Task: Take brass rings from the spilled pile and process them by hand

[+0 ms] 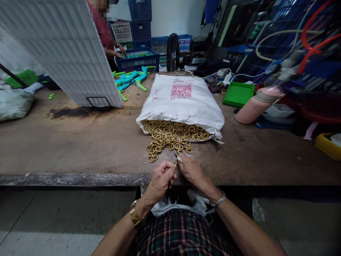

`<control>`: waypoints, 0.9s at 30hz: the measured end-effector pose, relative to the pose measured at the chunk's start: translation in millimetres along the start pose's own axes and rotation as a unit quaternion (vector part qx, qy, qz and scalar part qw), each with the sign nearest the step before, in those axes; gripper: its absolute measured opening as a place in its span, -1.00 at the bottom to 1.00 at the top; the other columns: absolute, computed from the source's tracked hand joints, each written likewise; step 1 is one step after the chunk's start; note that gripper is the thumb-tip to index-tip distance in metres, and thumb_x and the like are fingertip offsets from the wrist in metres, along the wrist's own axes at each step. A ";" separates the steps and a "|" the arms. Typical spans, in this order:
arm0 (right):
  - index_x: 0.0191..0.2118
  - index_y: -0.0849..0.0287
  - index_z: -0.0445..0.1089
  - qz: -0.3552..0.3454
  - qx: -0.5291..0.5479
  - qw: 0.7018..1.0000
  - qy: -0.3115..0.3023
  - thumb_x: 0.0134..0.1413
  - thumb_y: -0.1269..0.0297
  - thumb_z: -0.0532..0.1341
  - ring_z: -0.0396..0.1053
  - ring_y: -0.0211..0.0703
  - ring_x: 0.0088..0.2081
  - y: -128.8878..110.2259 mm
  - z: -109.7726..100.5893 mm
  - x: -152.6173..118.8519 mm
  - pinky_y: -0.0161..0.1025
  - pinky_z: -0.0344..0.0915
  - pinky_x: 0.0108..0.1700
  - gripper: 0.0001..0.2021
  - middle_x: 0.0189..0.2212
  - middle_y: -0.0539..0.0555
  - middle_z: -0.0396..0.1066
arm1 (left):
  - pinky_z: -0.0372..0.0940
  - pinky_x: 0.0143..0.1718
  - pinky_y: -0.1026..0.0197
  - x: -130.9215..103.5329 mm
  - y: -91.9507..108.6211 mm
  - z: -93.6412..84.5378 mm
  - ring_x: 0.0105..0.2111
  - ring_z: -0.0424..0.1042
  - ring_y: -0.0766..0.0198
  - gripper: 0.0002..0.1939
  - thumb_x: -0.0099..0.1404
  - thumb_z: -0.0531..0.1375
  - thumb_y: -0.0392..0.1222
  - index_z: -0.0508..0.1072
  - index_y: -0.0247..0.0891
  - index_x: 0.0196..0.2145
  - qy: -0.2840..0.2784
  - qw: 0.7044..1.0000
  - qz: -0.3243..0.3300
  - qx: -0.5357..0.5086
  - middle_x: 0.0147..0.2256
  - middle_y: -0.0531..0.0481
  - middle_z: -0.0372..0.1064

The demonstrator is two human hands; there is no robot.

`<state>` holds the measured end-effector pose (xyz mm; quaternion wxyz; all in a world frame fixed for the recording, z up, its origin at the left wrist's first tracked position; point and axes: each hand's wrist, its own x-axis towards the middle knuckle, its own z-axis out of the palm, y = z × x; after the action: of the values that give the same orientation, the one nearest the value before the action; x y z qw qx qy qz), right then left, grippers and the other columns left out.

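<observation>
Plaid clothing is right up close, with crumpled white plastic just past it, then the scuffed front edge of the wooden table. Both hands are right around that edge, so they've only got a shallow strip before the loose rings start, but there's way more width left and right. A white panel stands off to the left; a green tray and pink bottle sit over on the right.

Left hand has thumb and finger pinched on one gold ring. Right hand is closed around a small dark-tipped tool (no clue what kind, fingers cover most of it), tip near the ring.

Looks-wise, the rings are brassy and round, tumbling in a jumbled heap from the mouth of a white sack with red print onto the table ahead of the hands.
</observation>
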<state>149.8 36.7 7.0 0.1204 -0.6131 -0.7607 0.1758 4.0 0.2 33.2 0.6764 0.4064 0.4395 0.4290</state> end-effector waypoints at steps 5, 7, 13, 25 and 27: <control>-0.51 0.15 0.24 0.042 0.245 0.969 0.019 0.04 0.30 -0.02 0.14 -0.27 -0.54 -5.5 -2.5 3.9 -0.33 0.01 -0.47 -0.81 -0.61 -0.02 0.24 | 0.03 -0.69 0.41 4.2 0.5 -2.3 -0.68 0.12 0.52 -0.69 0.07 0.24 0.00 0.25 -0.27 -0.43 -0.020 0.990 -0.015 -0.136 -0.51 0.11 0.26; -0.56 0.15 0.23 0.057 0.367 0.928 -0.013 0.04 0.24 0.00 0.13 -0.30 -0.55 -13.1 -2.1 2.0 -0.35 0.04 -0.48 -0.77 -0.63 -0.05 0.23 | 0.03 -0.70 0.41 7.0 -0.8 -2.7 -0.67 0.13 0.51 -0.67 0.05 0.24 0.02 0.25 -0.28 -0.45 -0.017 0.985 -0.032 -0.167 -0.50 0.09 0.27; -0.53 0.15 0.25 0.068 0.514 0.852 -0.075 0.01 0.18 0.05 0.09 -0.35 -0.60 -25.6 1.9 -3.2 -0.38 0.05 -0.53 -0.79 -0.65 -0.09 0.22 | -0.06 -0.72 0.44 8.4 -2.4 -2.3 -0.70 0.11 0.53 -0.62 0.02 0.25 0.07 0.26 -0.30 -0.42 0.026 0.979 -0.080 -0.183 -0.57 0.11 0.25; -0.56 0.14 0.20 0.045 0.378 0.923 0.054 -0.03 0.15 0.09 0.07 -0.31 -0.54 -18.3 4.4 -0.2 -0.35 0.03 -0.48 -0.78 -0.64 -0.10 0.14 | -0.02 -0.71 0.46 8.4 -15.8 -10.6 -0.67 0.17 0.52 -0.57 -0.04 0.30 0.05 0.18 -0.25 -0.41 0.071 0.979 -0.070 -0.177 -0.52 0.14 0.27; -0.58 0.14 0.19 0.052 0.395 0.916 0.043 -0.05 0.14 0.11 0.05 -0.32 -0.55 -21.0 0.1 -1.8 -0.35 0.02 -0.49 -0.78 -0.64 -0.10 0.13 | -0.03 -0.72 0.46 8.8 -15.2 -9.4 -0.67 0.16 0.51 -0.56 -0.06 0.30 0.06 0.18 -0.24 -0.41 0.081 0.980 -0.070 -0.166 -0.54 0.15 0.27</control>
<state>131.4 31.0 15.7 0.3762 -0.5611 -0.5904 0.4417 0.6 5.4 14.3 0.7252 0.2206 0.4424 0.4792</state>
